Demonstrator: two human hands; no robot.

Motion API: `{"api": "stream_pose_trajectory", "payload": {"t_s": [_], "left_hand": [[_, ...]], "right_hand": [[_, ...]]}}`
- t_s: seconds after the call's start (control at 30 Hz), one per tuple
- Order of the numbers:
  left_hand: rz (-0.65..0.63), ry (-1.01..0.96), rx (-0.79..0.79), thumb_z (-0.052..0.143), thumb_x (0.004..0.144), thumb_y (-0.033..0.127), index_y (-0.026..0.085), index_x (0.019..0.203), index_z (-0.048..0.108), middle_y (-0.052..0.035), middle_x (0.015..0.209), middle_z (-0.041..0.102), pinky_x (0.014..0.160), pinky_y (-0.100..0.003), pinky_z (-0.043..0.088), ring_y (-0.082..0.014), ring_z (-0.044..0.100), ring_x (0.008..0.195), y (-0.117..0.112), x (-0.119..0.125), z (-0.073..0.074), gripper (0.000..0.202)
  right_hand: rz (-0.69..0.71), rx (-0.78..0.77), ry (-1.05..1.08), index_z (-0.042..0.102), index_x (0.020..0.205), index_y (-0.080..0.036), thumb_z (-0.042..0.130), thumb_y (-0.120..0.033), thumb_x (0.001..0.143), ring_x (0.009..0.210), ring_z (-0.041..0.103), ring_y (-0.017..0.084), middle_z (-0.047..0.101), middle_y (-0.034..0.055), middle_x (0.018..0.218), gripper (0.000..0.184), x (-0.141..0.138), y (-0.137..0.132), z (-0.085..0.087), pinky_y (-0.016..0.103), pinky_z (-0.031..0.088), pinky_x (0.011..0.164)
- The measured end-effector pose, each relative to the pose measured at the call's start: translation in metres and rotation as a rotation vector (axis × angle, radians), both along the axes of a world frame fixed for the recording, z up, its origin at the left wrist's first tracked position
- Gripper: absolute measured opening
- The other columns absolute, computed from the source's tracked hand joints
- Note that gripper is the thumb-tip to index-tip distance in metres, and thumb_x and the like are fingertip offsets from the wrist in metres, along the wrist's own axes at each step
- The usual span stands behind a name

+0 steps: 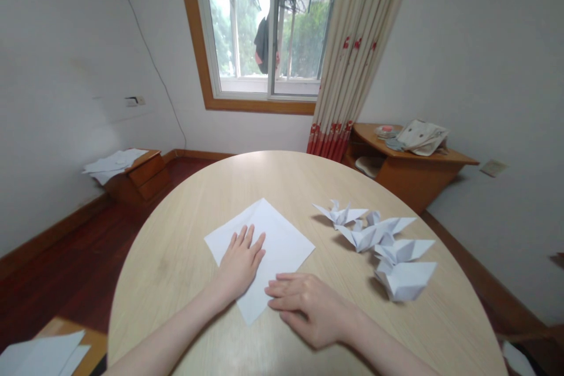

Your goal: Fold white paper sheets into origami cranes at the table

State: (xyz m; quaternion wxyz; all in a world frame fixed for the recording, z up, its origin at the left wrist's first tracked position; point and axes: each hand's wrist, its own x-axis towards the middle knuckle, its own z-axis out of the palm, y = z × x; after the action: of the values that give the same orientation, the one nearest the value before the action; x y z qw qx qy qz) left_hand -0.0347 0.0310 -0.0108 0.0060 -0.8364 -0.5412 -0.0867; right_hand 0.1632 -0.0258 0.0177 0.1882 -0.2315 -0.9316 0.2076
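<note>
A square sheet of white paper (pixel 284 241) lies flat on the round table, turned so that one corner points away from me. My left hand (pixel 241 261) rests palm down on its left part, fingers stretched out and a little spread. At the lower right edge of the sheet is my right hand (pixel 308 305), its fingertips touching the paper; the fingers are extended and lie loosely together, with nothing visible in them. To the right stand several folded white paper cranes (pixel 405 279), grouped in a slanting row.
The pale round wooden table (pixel 176 282) fills the foreground. More white sheets (pixel 44 355) lie at the lower left. A low cabinet (pixel 147 176) with papers stands at the left wall, a wooden desk (pixel 409 179) at the right, beside a long curtain (pixel 352 59).
</note>
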Motion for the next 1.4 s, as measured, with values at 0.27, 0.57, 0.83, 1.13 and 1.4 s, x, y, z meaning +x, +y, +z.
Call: {"api": "stream_pose_trajectory", "payload": {"t_s": [0.27, 0.57, 0.83, 1.13, 1.4], "left_hand": [[-0.122, 0.013, -0.003, 0.033, 0.1, 0.03, 0.002, 0.142, 0.035, -0.0179, 0.15, 0.031, 0.113, -0.051, 0.028, -0.0309, 0.024, 0.141, 0.007, -0.001, -0.011, 0.051], [-0.303, -0.103, -0.029, 0.034, 0.1, 0.037, 0.008, 0.145, 0.029, -0.0165, 0.152, 0.028, 0.116, -0.044, 0.024, -0.0231, 0.021, 0.143, 0.005, -0.003, -0.016, 0.054], [-0.247, -0.08, -0.007, 0.038, 0.098, 0.038, 0.004, 0.141, 0.036, -0.0193, 0.151, 0.029, 0.116, -0.045, 0.026, -0.0262, 0.019, 0.143, 0.0, 0.001, -0.012, 0.055], [-0.16, -0.089, -0.074, 0.04, 0.096, 0.031, 0.007, 0.136, 0.046, -0.016, 0.146, 0.042, 0.112, -0.041, 0.034, -0.0256, 0.036, 0.137, -0.015, 0.01, 0.004, 0.047], [-0.331, -0.053, -0.113, 0.048, 0.08, 0.073, 0.009, 0.143, 0.035, -0.0205, 0.15, 0.031, 0.114, -0.045, 0.027, -0.0307, 0.028, 0.14, -0.017, 0.006, 0.01, 0.091]], "right_hand": [[-0.112, 0.232, 0.049, 0.067, 0.112, -0.014, 0.044, -0.011, 0.087, 0.116, 0.061, 0.021, 0.069, 0.0124, 0.118, 0.034, 0.013, 0.012, -0.007, 0.041, 0.044, 0.104], [-0.271, 0.106, -0.133, 0.041, 0.142, -0.011, 0.037, -0.008, 0.093, 0.139, 0.033, 0.022, 0.039, 0.0168, 0.147, 0.05, 0.03, 0.03, -0.011, 0.047, 0.031, 0.114], [-0.279, -0.066, -0.174, 0.033, 0.147, -0.018, 0.037, -0.015, 0.096, 0.142, 0.025, 0.018, 0.03, 0.0086, 0.153, 0.052, 0.031, 0.033, -0.017, 0.044, 0.023, 0.118], [-0.397, -0.038, -0.179, 0.034, 0.146, -0.022, 0.034, -0.017, 0.096, 0.142, 0.025, 0.018, 0.03, 0.0058, 0.153, 0.05, 0.025, 0.034, -0.028, 0.046, 0.025, 0.116], [-0.491, 0.075, -0.198, 0.036, 0.146, -0.016, 0.034, -0.02, 0.096, 0.14, 0.029, 0.023, 0.034, 0.011, 0.15, 0.05, 0.023, 0.034, -0.036, 0.048, 0.031, 0.113]]}}
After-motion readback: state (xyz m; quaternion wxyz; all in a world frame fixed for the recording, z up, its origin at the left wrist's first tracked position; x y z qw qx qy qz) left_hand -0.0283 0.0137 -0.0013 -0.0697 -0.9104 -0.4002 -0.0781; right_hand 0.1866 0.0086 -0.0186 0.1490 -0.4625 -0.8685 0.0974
